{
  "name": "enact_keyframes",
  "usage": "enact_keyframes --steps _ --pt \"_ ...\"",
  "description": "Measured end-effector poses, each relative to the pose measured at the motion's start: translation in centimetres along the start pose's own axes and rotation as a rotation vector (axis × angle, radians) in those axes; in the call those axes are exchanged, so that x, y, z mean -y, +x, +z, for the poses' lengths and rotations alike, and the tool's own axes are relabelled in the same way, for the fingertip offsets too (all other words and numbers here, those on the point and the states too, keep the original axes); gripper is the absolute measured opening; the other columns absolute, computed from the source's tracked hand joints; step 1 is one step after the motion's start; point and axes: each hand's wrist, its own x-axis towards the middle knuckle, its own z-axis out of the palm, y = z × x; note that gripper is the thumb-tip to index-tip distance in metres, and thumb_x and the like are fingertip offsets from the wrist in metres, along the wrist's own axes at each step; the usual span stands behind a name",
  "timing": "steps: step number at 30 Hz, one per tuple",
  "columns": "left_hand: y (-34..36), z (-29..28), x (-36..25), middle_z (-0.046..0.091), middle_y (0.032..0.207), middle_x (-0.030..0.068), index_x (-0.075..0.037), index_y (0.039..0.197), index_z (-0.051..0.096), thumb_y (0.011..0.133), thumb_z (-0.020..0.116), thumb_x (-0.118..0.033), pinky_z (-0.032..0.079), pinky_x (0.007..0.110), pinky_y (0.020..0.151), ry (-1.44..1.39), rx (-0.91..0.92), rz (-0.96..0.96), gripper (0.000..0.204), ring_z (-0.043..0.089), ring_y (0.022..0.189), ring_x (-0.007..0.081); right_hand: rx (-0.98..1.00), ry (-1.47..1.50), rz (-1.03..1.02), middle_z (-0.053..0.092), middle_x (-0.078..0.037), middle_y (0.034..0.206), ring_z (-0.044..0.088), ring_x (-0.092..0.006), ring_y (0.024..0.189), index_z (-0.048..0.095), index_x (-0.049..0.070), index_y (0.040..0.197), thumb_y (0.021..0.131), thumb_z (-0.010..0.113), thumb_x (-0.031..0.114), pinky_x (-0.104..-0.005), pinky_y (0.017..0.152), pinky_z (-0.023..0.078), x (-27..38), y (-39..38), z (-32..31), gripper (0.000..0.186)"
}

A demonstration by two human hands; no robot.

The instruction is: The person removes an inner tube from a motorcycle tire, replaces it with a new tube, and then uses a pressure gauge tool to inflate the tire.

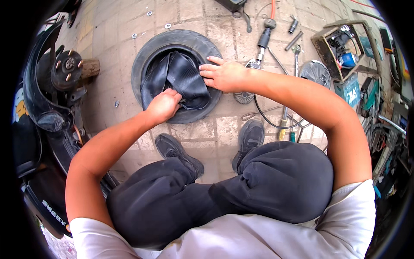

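A black tire [144, 52] lies flat on the paved ground in front of me. Inside its opening sits a folded, shiny black inner tube [185, 80], limp and creased. With closed fingers, my left hand [164, 105] grips the tube at the near side of the opening; its fingertips are partly hidden. My right hand [224, 74] rests on the tire's right side, fingers spread, the tips reaching over the inner edge against the tube.
At left stands a scooter with a bare wheel hub [67, 71] near a wooden block [90, 68]. To the right lie an air tool [264, 39] on an orange hose, a wrench [296, 58], screwdrivers [282, 129] and a wooden toolbox [332, 58]. Several nuts [167, 26] are scattered beyond the tire.
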Motion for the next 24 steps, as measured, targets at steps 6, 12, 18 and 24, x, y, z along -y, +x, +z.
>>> enact_keyframes --steps 6,12,18,24 --pt "-1.3 1.9 0.3 0.062 0.106 0.0143 -0.004 0.106 0.062 0.073 0.074 -0.018 0.045 0.040 0.091 -0.231 -0.329 -0.065 0.037 0.055 0.105 0.0343 -0.036 -0.045 -0.133 0.061 -0.005 0.100 0.053 -0.0216 0.108 0.071 0.008 0.091 0.086 0.050 0.020 -0.0509 0.112 0.022 -0.4 3.0 1.3 0.024" --pt "-1.4 4.6 -0.9 0.054 0.123 0.0161 -0.001 0.101 0.064 0.076 0.075 -0.019 0.043 0.038 0.093 -0.600 -0.544 -0.375 0.033 0.054 0.109 0.0355 0.243 -0.071 -0.251 0.059 -0.003 0.097 0.054 -0.0202 0.101 0.070 0.008 0.092 0.073 0.070 0.044 -0.0472 0.101 0.030 -1.1 5.1 -2.3 0.041" --pt "1.5 4.2 -0.5 0.051 0.119 0.0191 0.002 0.087 0.064 0.072 0.078 -0.023 0.043 0.040 0.091 -0.619 -0.558 -0.376 0.032 0.052 0.109 0.0356 0.257 0.041 -0.131 0.060 -0.008 0.074 0.057 -0.0243 0.083 0.068 0.005 0.072 0.083 0.053 0.061 -0.0392 0.088 0.035 -2.0 6.5 -3.5 0.060" --pt "2.3 3.7 -0.3 0.051 0.113 0.0157 -0.002 0.082 0.067 0.067 0.080 -0.025 0.037 0.040 0.099 -0.519 -0.487 -0.416 0.030 0.043 0.117 0.0336 0.457 0.012 -0.044 0.066 -0.010 0.068 0.063 -0.0287 0.070 0.070 0.006 0.069 0.091 0.042 0.061 -0.0397 0.093 0.034 -2.0 8.1 -4.8 0.065"
